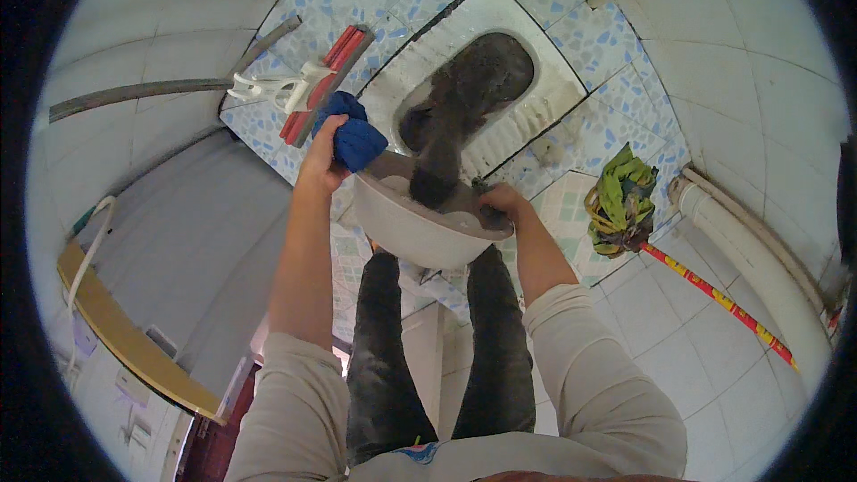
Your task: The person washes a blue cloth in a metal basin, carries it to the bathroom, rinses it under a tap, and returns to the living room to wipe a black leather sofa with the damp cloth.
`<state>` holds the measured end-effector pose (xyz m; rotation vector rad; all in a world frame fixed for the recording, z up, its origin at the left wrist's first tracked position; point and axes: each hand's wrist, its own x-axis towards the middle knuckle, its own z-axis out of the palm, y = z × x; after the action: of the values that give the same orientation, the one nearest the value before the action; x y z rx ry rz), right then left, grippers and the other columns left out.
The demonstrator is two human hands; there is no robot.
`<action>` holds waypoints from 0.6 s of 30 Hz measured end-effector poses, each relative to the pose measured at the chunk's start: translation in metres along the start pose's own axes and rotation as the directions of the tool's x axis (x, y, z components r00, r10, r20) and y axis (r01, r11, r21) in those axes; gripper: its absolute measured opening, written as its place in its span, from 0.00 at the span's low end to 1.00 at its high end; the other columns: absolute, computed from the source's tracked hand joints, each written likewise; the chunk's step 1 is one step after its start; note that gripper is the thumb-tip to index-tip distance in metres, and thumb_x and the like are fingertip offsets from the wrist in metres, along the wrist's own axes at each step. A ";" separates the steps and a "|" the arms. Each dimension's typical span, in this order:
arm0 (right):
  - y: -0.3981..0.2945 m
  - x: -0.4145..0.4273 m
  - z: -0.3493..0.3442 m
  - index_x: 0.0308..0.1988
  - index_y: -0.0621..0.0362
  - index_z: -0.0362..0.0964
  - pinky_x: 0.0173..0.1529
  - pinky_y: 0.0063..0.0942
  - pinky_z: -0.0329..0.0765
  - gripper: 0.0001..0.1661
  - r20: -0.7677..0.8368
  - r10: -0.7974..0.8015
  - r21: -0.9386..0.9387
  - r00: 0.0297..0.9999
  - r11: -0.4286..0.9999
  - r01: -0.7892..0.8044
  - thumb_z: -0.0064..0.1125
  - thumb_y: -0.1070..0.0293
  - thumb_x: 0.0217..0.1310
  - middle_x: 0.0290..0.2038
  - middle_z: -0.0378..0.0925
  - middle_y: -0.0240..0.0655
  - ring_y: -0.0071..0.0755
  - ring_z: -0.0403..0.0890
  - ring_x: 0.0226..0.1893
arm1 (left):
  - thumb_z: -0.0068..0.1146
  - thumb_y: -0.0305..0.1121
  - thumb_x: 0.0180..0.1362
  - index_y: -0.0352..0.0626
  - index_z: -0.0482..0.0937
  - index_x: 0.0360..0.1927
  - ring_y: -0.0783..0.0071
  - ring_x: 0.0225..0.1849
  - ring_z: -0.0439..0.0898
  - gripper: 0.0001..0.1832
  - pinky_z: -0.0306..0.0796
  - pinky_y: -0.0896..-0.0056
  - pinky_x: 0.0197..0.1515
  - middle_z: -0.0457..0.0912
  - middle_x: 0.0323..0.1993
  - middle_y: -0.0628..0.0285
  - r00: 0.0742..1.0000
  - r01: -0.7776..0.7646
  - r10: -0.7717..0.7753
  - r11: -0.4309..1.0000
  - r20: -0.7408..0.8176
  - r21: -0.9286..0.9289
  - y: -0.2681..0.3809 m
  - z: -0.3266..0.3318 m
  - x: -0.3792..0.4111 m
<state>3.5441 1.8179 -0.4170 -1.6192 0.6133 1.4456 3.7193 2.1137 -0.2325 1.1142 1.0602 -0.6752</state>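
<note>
A white plastic basin point(428, 231) is tilted over a squat toilet point(375, 97) set in the tiled floor, and dark, dirty water point(438, 167) pours from its far rim into the toilet bowl. My left hand point(327, 157) grips the basin's left edge together with a bunched blue cloth point(359, 140). At the basin's right side my right hand point(501, 204) holds the rim, with something dark at the fingers that I cannot make out. More dark water stands in the toilet bowl.
A sponge mop head point(328, 84) with red parts lies left of the toilet. To the right, a mop point(622, 201) with green strips and a red-yellow handle rests near a thick white pipe point(750, 274). A grey panel point(221, 207) stands at left.
</note>
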 end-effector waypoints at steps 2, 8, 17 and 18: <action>-0.012 -0.013 0.001 0.33 0.67 0.77 0.33 0.33 0.74 0.21 0.078 -0.065 -0.078 0.995 0.994 0.071 0.65 0.63 0.36 0.29 0.78 0.38 0.32 0.78 0.28 | 0.59 0.44 0.49 0.43 0.72 0.48 0.68 0.40 0.79 0.25 0.74 0.65 0.45 0.78 0.39 0.61 0.999 -0.014 0.013 1.000 -0.039 -0.017 0.006 0.004 -0.013; 0.021 -0.007 -0.016 0.33 0.67 0.78 0.36 0.39 0.74 0.28 0.047 -0.040 0.056 0.998 0.998 0.037 0.67 0.52 0.37 0.29 0.80 0.43 0.41 0.79 0.30 | 0.59 0.44 0.50 0.42 0.70 0.49 0.69 0.40 0.79 0.25 0.75 0.66 0.44 0.78 0.39 0.61 0.996 -0.070 0.075 0.993 0.054 -0.092 0.021 0.049 -0.044; -0.015 -0.076 -0.051 0.36 0.63 0.75 0.37 0.35 0.74 0.25 -0.581 -0.214 -0.173 0.786 0.975 0.138 0.64 0.60 0.34 0.28 0.79 0.43 0.39 0.81 0.30 | 0.57 0.41 0.50 0.43 0.71 0.50 0.65 0.36 0.80 0.24 0.77 0.61 0.40 0.79 0.38 0.60 0.999 -0.047 0.046 0.990 -0.011 -0.131 -0.036 -0.014 -0.081; -0.051 -0.108 -0.049 0.46 0.60 0.73 0.43 0.41 0.75 0.31 -0.403 -0.149 -0.123 0.903 0.986 0.108 0.62 0.56 0.41 0.34 0.79 0.47 0.50 0.80 0.34 | 0.57 0.39 0.49 0.43 0.72 0.49 0.66 0.33 0.79 0.23 0.77 0.62 0.37 0.78 0.35 0.60 0.991 -0.067 0.045 0.982 -0.125 -0.174 -0.049 -0.023 -0.099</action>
<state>3.5898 1.7838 -0.3013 -2.0265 0.6616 1.0548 3.6322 2.1128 -0.1612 1.0353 1.1640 -0.4632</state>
